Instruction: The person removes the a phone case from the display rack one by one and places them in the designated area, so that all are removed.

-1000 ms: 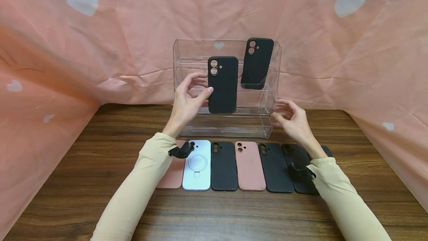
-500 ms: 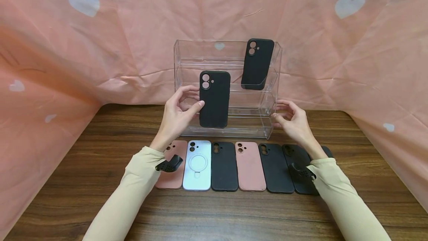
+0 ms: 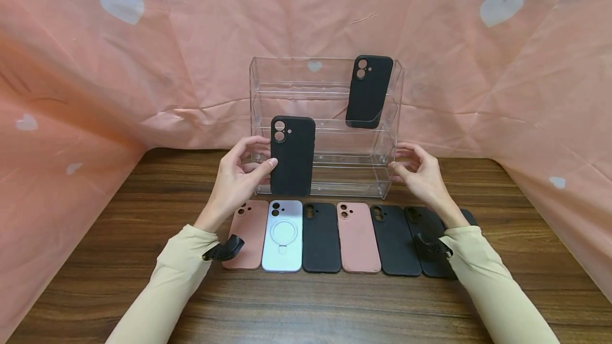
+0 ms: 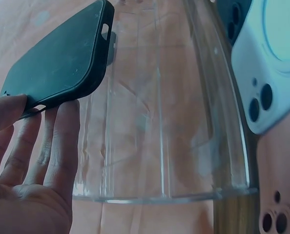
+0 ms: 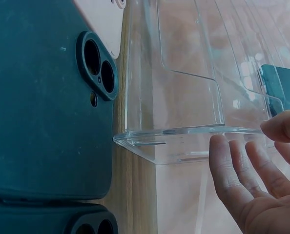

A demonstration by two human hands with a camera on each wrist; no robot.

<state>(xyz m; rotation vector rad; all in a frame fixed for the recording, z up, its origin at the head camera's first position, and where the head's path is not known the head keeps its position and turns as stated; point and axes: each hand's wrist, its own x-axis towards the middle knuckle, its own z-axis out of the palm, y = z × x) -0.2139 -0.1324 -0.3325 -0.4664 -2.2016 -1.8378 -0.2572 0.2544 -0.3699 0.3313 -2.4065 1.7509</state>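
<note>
My left hand pinches a black phone case by its left edge, thumb in front and fingers behind. The case is upright, in front of the left part of a clear acrylic display rack. In the left wrist view, the held case is tilted above the fingers. Another black phone case leans in an upper tier of the rack at the right. At the rack's right side, my right hand grips the side panel lightly with thumb and fingertips, as the right wrist view shows.
Before the rack, a row of phone cases lies on the wooden table: a pink case, a light blue case, another pink case and several black ones. A pink curtain hangs behind and at both sides.
My left hand has moved down and to the left with the black phone case, from mid-rack to lower left. The right hand stays at the rack's side.
</note>
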